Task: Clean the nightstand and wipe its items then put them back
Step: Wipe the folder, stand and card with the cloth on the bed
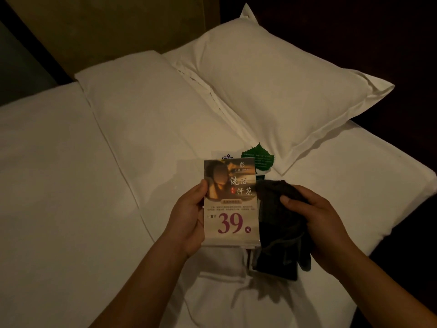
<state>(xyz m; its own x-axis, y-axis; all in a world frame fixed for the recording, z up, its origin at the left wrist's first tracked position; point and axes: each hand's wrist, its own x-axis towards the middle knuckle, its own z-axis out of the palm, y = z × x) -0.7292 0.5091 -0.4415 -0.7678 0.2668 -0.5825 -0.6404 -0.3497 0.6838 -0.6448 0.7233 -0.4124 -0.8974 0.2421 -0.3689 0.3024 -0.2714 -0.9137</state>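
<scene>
My left hand point(186, 218) grips the left edge of an upright acrylic sign card point(230, 202) printed with a large purple 39, held over the bed. My right hand point(314, 221) grips a dark cleaning cloth point(279, 233) right beside the card's right edge; the cloth hangs down below the hand. Behind the card, a green leaf-shaped card point(259, 157) and a white card with a dark emblem point(223, 156) lie on the sheet, partly hidden. The nightstand is out of view.
The white bed point(71, 185) fills the view, with two white pillows point(272, 86) at its head. A dark headboard and wall stand behind. The bed's right edge drops into darkness at the far right.
</scene>
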